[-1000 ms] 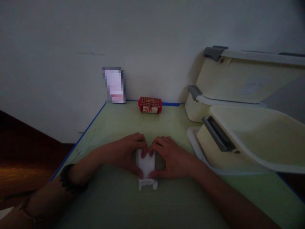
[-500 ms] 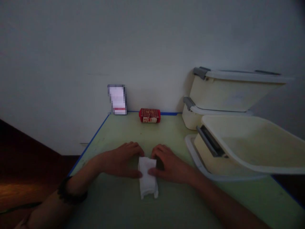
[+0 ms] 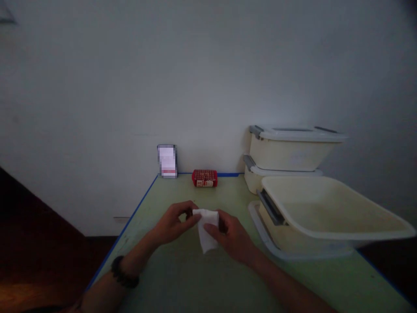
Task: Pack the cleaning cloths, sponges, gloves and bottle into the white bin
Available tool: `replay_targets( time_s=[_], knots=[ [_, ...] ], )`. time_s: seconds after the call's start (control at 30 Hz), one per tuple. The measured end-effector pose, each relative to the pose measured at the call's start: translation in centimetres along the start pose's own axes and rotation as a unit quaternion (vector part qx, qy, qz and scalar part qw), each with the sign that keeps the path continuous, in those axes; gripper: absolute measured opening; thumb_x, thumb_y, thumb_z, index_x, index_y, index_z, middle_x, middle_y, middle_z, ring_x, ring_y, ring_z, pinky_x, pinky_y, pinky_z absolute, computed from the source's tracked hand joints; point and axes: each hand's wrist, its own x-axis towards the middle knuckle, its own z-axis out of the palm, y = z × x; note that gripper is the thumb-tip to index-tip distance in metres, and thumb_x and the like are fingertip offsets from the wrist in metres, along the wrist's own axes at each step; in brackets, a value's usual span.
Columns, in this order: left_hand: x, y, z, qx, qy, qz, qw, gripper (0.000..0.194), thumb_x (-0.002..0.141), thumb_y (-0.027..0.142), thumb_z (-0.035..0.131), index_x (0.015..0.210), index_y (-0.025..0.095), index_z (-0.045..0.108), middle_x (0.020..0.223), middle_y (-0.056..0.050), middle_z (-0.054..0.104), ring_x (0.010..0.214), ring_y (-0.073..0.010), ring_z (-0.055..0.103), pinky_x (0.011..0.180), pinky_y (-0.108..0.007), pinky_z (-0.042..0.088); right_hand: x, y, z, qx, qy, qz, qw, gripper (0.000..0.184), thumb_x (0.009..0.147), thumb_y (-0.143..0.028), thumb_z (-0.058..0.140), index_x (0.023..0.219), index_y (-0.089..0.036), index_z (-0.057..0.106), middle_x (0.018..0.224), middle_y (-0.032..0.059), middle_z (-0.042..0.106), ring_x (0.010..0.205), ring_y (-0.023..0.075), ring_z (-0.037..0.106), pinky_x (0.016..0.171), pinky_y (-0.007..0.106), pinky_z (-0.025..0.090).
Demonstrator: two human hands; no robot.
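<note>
A small white folded cloth (image 3: 207,241) hangs between my two hands near the middle of the table; whether it is fabric or paper I cannot tell for sure. My left hand (image 3: 176,221) pinches its upper left corner between thumb and fingers. On the other side, my right hand (image 3: 233,234) grips the right edge, thumb across the front and fingers behind, partly hidden. Beyond both hands, a red printed packet (image 3: 204,178) lies on its side at the table's back edge.
A phone (image 3: 167,161) with a blurred screen leans on the wall at the back left. To the right, two lidded cream bins (image 3: 283,154) are stacked, and before them an open cream bin (image 3: 270,217) rests on a pale lid (image 3: 260,234). Blue tape edges the green table (image 3: 169,278).
The cloth is now pinched near its top, where before both thumbs lay on it lower down. My left fingers have closed on its corner. The camera view has tilted upward.
</note>
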Motion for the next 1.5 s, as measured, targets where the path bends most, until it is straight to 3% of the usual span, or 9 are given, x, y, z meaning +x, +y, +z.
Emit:
replay_targets(
  time_s=[0.23,0.53,0.7,0.87,1.0,1.13,1.23,1.33,1.5],
  knots=[
    [2.1,4.8,-0.1,0.035,0.056,0.057,0.996,0.02,0.082,0.031,0.047,0.068,0.016,0.048,0.06,0.003,0.046,0.056,-0.0095,0.043,0.053,-0.022,0.036,-1.0,-5.5,-3.2,-0.028,0.043,-0.008,0.999,0.028,0.079,-0.041,0.053,0.09,-0.016,0.058,0.07,0.0016,0.059,0.059,0.0121,0.052,0.05,0.022,0.039],
    [7.9,9.6,2.5,-0.142,-0.07,0.067,0.985,0.023,0.083,0.04,0.046,0.082,0.017,0.045,0.065,0.002,0.051,0.058,-0.01,0.05,0.054,-0.023,0.042,-2.8,-8.3,-10.8,-0.027,0.119,-0.026,0.992,0.027,0.075,-0.041,0.058,0.084,-0.016,0.06,0.068,0.0004,0.058,0.056,0.0106,0.05,0.048,0.021,0.039],
    [11.3,9.6,5.7,-0.082,-0.002,-0.036,0.996,0.034,0.085,0.051,0.034,0.087,0.018,0.041,0.062,0.004,0.047,0.05,-0.0096,0.046,0.046,-0.023,0.041,-3.5,-7.6,-14.5,0.085,0.181,-0.004,0.98,0.03,0.071,-0.04,0.062,0.09,-0.017,0.061,0.077,0.0021,0.064,0.063,0.0135,0.057,0.056,0.025,0.045],
    [12.9,9.0,8.5,-0.087,-0.068,-0.137,0.984,0.048,0.078,0.064,0.031,0.092,0.018,0.037,0.055,0.005,0.047,0.046,-0.0131,0.05,0.034,-0.021,0.039,-4.1,-6.4,-15.9,0.205,0.217,0.007,0.954,0.041,0.07,-0.039,0.063,0.104,-0.018,0.056,0.085,0.0036,0.066,0.073,0.017,0.061,0.069,0.031,0.047],
    [13.2,9.2,9.6,-0.063,-0.126,-0.163,0.976,0.051,0.075,0.064,0.036,0.085,0.015,0.044,0.056,0.0,0.054,0.044,-0.0142,0.054,0.033,-0.022,0.042,-4.7,-6.5,-16.7,0.153,0.245,0.004,0.957,0.055,0.068,-0.037,0.064,0.118,-0.021,0.047,0.108,0.008,0.058,0.085,0.0184,0.059,0.07,0.03,0.048],
    [13.7,9.6,10.2,-0.091,-0.111,-0.178,0.973,0.038,0.075,0.047,0.048,0.091,0.012,0.05,0.071,-0.007,0.063,0.047,-0.0155,0.058,0.037,-0.025,0.045,-5.0,-7.0,-17.3,0.055,0.229,-0.044,0.971,0.05,0.07,-0.036,0.063,0.117,-0.025,0.05,0.127,0.0064,0.044,0.094,0.0175,0.056,0.07,0.027,0.047],
    [13.9,9.9,10.3,-0.106,-0.064,-0.196,0.973,0.029,0.075,0.035,0.047,0.092,0.012,0.05,0.072,-0.008,0.064,0.052,-0.0166,0.06,0.041,-0.025,0.046,-5.1,-7.2,-17.3,0.067,0.189,-0.043,0.979,0.042,0.074,-0.038,0.059,0.114,-0.023,0.053,0.104,0.0047,0.06,0.081,0.0158,0.058,0.065,0.027,0.047],
    [13.4,10.5,9.5,-0.097,-0.028,-0.184,0.978,0.025,0.074,0.032,0.047,0.091,0.013,0.05,0.073,-0.006,0.064,0.06,-0.0166,0.061,0.049,-0.025,0.046,-5.2,-7.5,-17.2,0.064,0.201,-0.05,0.976,0.026,0.073,-0.039,0.061,0.091,-0.019,0.061,0.081,0.0013,0.063,0.068,0.0134,0.057,0.059,0.024,0.045],
    [10.7,11.4,5.3,-0.097,0.021,-0.182,0.978,0.023,0.07,0.03,0.047,0.086,0.014,0.052,0.072,-0.004,0.063,0.066,-0.0188,0.061,0.055,-0.027,0.046,-5.3,-9.8,-16.5,0.059,0.219,-0.038,0.973,0.022,0.069,-0.037,0.066,0.082,-0.019,0.064,0.077,0.001,0.066,0.064,0.0123,0.057,0.055,0.023,0.044]
  ],
)
